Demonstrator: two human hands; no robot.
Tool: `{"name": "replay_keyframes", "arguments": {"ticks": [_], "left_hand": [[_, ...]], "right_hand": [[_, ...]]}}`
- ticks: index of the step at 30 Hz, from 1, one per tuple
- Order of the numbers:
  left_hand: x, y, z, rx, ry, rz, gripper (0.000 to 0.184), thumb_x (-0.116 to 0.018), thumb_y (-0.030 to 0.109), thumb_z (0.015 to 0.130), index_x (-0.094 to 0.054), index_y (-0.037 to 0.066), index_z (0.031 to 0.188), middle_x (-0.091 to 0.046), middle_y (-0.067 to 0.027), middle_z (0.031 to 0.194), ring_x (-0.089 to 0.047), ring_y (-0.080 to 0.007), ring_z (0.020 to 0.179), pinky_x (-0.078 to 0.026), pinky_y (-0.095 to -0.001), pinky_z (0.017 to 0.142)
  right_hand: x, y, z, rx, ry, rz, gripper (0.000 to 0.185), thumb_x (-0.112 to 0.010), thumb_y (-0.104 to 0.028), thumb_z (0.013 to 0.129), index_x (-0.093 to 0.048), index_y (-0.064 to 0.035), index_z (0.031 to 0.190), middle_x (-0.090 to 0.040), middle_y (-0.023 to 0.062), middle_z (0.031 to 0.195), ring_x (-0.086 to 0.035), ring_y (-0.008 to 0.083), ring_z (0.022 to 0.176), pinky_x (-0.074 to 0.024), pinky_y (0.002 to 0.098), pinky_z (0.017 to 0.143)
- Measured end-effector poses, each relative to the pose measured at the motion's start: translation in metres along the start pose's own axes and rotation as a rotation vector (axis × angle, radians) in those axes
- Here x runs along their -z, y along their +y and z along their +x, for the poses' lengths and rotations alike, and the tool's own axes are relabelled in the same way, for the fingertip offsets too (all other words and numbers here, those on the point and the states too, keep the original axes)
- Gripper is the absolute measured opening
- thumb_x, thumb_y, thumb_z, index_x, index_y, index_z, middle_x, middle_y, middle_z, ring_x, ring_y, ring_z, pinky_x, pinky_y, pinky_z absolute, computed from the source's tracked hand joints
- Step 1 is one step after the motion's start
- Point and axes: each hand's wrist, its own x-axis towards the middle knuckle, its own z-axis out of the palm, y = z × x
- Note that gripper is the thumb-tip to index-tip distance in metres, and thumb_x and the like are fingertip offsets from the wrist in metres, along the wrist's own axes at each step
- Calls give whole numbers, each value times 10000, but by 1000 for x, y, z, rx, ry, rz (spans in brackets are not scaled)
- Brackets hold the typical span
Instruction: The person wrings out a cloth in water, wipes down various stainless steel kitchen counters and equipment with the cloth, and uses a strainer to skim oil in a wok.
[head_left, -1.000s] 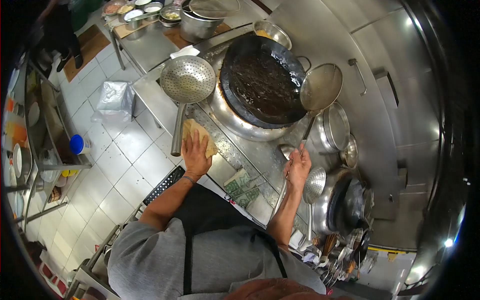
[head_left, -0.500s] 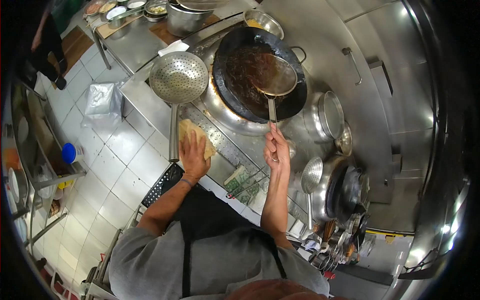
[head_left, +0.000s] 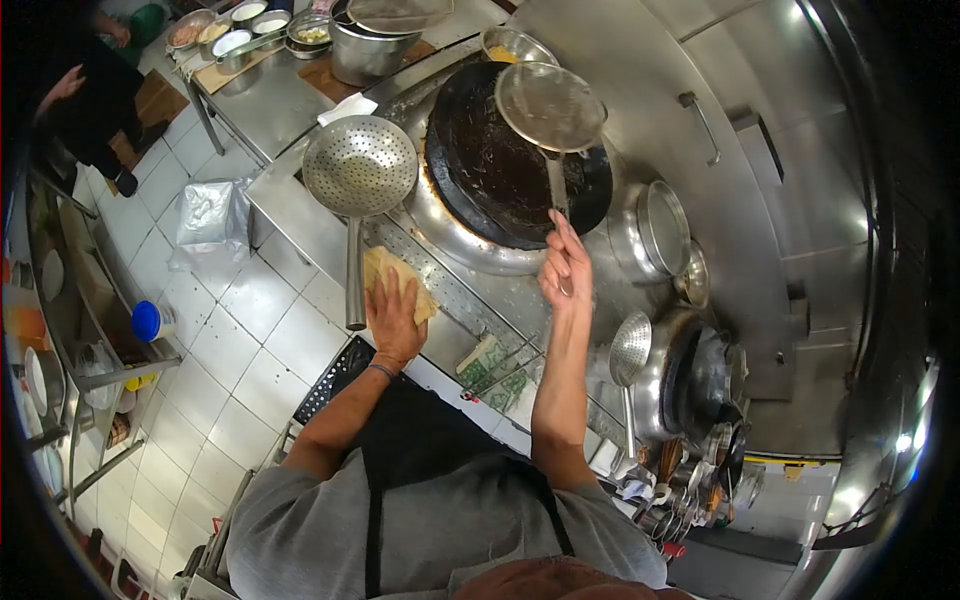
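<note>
My left hand (head_left: 398, 322) lies with its fingers spread on a folded tan cloth (head_left: 408, 282) at the counter's front edge. Just left of it rests a perforated ladle (head_left: 361, 165), its handle toward me. My right hand (head_left: 566, 265) is closed round the handle of a round mesh strainer (head_left: 551, 105). The strainer is raised over the right part of a large black wok (head_left: 470, 160), which holds dark liquid and sits on a metal ring.
Steel pans (head_left: 662, 228) stand right of the wok. A smaller skimmer (head_left: 630, 348) lies nearer me. Ingredient bowls and a pot (head_left: 368, 55) are at the back left. A person (head_left: 95, 95) stands at the far left. Shelving (head_left: 110, 375) holds a blue-lidded tub (head_left: 152, 321).
The strainer swung from the wok's right side to over it, dipped into the liquid, then rose. My right hand moved with it. The person at the far left shifted; my left hand stayed on the cloth.
</note>
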Motion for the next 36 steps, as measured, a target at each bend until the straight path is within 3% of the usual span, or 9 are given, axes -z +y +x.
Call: {"name": "replay_keyframes", "arguments": {"ticks": [5,10,17,18,30,36], "left_hand": [[0,-2,0,2,-13,-1,826,-794,253,677,-482,144,1434,-239,-202,1598,-260,-454,1430,-201,-615,1155],[-4,-3,1,3,-18,5,848,-788,250,672,-466,124,1447,-234,-216,1597,-263,-466,1417,-162,-625,1158],[-6,2,2,-10,-26,51,839,-775,261,684,-463,124,1450,-232,-220,1598,-248,-474,1422,-141,-626,1163],[-5,3,2,-1,-28,66,835,-775,268,683,-467,128,1447,-229,-215,1600,-239,-469,1429,-141,-622,1165],[-11,13,-4,-1,7,204,840,-790,270,675,-471,127,1439,-266,-209,1595,-283,-463,1414,-152,-610,1176],[-15,15,-6,-10,27,252,780,-730,285,722,-479,115,1440,-276,-226,1587,-286,-481,1407,-156,-622,1169]], "right_hand": [[12,-7,-49,238,314,-463,390,-559,-163,1020,-505,1,1369,-557,17,759,-391,50,418,-288,222,328],[54,-11,-85,246,472,-930,503,-537,-149,1023,-391,15,1475,-548,18,758,-434,66,414,-344,232,337],[17,-9,-124,-35,379,-510,353,-532,-116,1006,-487,6,1334,-548,36,750,-446,84,387,-357,253,287],[17,-4,-126,-37,343,-451,308,-559,-139,1007,-518,-30,1293,-551,39,779,-440,62,377,-338,223,268],[49,9,-113,-240,23,58,349,-558,-121,999,-504,-38,1334,-547,13,773,-445,51,433,-329,216,310],[88,10,-109,-294,-148,302,384,-562,-127,1000,-470,-33,1360,-547,6,791,-450,45,441,-326,212,301]]}}
